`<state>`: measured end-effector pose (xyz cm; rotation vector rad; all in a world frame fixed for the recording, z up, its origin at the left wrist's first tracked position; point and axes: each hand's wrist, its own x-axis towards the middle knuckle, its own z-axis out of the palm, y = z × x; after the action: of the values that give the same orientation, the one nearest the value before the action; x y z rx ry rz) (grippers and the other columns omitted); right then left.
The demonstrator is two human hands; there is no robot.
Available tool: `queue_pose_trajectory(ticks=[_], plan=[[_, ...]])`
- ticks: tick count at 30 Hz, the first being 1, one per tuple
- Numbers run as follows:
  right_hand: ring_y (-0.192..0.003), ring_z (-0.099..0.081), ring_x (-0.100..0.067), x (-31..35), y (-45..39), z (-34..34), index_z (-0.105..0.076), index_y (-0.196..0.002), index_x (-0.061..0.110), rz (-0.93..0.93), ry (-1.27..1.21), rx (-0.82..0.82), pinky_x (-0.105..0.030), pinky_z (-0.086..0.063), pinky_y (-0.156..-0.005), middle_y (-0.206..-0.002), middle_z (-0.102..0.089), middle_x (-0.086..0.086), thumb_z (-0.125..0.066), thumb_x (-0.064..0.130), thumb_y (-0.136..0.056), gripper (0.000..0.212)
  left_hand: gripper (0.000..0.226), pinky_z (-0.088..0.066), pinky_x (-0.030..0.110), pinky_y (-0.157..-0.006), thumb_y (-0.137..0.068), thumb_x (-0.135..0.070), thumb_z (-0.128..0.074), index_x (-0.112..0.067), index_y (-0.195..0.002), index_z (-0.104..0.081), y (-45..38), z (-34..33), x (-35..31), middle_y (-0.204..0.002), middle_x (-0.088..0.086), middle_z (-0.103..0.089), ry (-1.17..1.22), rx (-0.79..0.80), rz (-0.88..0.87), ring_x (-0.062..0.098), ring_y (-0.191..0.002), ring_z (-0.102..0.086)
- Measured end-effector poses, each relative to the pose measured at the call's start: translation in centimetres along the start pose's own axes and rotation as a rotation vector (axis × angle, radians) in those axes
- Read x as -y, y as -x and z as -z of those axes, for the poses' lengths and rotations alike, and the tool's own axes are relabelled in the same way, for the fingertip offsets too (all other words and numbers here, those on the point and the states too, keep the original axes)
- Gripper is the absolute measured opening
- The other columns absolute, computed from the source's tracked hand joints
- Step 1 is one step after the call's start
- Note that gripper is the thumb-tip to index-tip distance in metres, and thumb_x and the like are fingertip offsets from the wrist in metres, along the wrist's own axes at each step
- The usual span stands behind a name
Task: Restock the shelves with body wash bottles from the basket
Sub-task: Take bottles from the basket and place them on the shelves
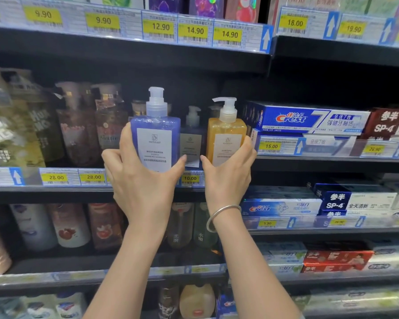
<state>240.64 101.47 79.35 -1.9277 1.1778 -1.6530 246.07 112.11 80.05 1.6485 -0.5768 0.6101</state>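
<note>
1. Black metal shelving (129, 192) with yellow price tags fills the view. We aim for its middle tier, left of the blue Crest toothpaste boxes (309, 119).
2. Translucent purple square pump bottle (156, 137) is up at that tier's front edge. Our left hand (138, 178) wraps its lower half, fingers on the left side, thumb across the label. Can't tell if its base touches the shelf.
3. Translucent amber square pump bottle (226, 137) sits just right of it, near the toothpaste. Our right hand (228, 173), silver bangle (219, 215) on the wrist, clamps it from below, thumb in front.
4. A darker pump bottle (191, 139) stands between them, farther back.
5. To do it well, we'd push both bottles straight back, upright, labels facing out, level with the row, without knocking the dark bottle or the toothpaste.
6. Basket not in view.
</note>
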Motion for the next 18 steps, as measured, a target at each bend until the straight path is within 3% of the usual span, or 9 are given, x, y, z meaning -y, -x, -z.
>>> queue_pose_trajectory(ticks=[12, 18], plan=[[-0.135, -0.035, -0.024, 0.2, 0.1, -0.3, -0.017, -0.146, 0.01, -0.05, 0.145, 0.077, -0.03, -0.043, -0.101, -0.147, -0.028, -0.009, -0.07, 0.036, -0.085, 0.085, 0.099, -0.041, 0.031, -0.071, -0.059, -0.045, -0.086, -0.025, -0.14, -0.034, 0.6, 0.0, 0.3, -0.108, 0.005, -0.037, 0.002, 0.025, -0.011, 0.012, -0.096, -0.039], [-0.131, -0.034, -0.024, 0.3, 1.0, -0.4, -0.008, -0.152, 0.013, 0.032, 0.217, -0.013, -0.034, -0.047, -0.097, -0.147, -0.026, -0.01, -0.069, 0.038, -0.085, 0.094, 0.098, -0.045, 0.031, -0.074, -0.059, -0.046, -0.085, -0.025, -0.14, -0.033, 0.7, 0.8, 0.6, -0.11, 0.006, -0.039, 0.006, 0.026, -0.02, 0.017, -0.102, -0.045]])
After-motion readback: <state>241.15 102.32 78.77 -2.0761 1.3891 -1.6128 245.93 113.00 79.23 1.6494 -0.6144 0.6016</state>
